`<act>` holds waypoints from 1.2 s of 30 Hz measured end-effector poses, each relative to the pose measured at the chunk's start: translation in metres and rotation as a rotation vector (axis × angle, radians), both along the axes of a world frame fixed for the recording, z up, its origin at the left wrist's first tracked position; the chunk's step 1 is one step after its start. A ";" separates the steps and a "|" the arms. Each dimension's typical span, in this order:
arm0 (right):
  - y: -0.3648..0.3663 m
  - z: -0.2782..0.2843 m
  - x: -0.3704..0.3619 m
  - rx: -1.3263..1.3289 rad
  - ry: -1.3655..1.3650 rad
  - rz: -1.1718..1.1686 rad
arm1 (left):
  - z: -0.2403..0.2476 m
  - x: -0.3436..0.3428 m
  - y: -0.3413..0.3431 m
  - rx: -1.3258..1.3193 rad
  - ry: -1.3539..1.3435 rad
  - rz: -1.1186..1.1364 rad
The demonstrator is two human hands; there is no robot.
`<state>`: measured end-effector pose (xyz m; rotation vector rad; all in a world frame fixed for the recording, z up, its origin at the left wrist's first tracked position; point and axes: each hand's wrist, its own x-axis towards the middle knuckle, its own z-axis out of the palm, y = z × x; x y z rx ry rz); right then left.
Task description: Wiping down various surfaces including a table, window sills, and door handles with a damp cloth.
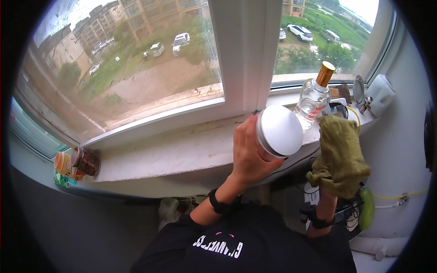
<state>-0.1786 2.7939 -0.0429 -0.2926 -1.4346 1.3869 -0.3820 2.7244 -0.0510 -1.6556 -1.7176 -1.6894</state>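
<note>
My left hand [249, 152] is wrapped around a jar [281, 131] with a silver lid, held up over the front edge of the windowsill [182, 148]. Most of the jar's body is hidden under the lid and behind my fingers. An olive-green cloth [342, 154] drapes over my right hand [328, 196], covering its fingers; only the back part near the wrist shows. Just behind the jar and cloth, a clear glass bottle [313, 101] with a gold cap stands upright on the sill.
At the sill's left end stand a dark-filled jar [85, 161] and an orange-lidded container [63, 163]. A white plastic jug [380, 94] sits at the right end. Below hang a green gourd-like vegetable [366, 208] and a yellow hose [396, 196]. A plastic bag [169, 212] is low in front.
</note>
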 end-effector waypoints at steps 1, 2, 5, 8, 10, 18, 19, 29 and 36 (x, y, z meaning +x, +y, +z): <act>0.000 0.005 -0.008 0.078 -0.043 0.013 | 0.000 0.002 0.003 0.001 -0.004 -0.010; 0.004 0.009 -0.023 0.213 -0.147 0.019 | 0.001 0.004 0.004 -0.048 0.070 -0.010; -0.009 0.048 -0.081 0.815 -0.791 -0.254 | -0.009 -0.007 0.006 -0.113 0.131 0.052; -0.007 0.048 -0.098 0.823 -0.793 -0.322 | -0.014 -0.010 0.010 -0.038 -0.028 -0.035; -0.009 0.057 -0.100 0.801 -0.873 -0.313 | -0.034 -0.011 0.014 -0.110 -0.383 -0.263; 0.004 0.073 -0.110 0.806 -0.847 -0.133 | -0.042 -0.012 0.003 -0.098 -0.318 -0.214; 0.005 0.074 -0.112 0.801 -0.845 -0.128 | -0.043 -0.013 0.002 -0.104 -0.318 -0.210; -0.011 0.064 -0.110 0.715 -0.812 -0.275 | -0.070 0.003 -0.006 0.008 -0.494 -0.284; 0.019 0.046 -0.098 0.460 -0.649 -0.479 | -0.043 0.000 0.002 0.243 0.242 -0.039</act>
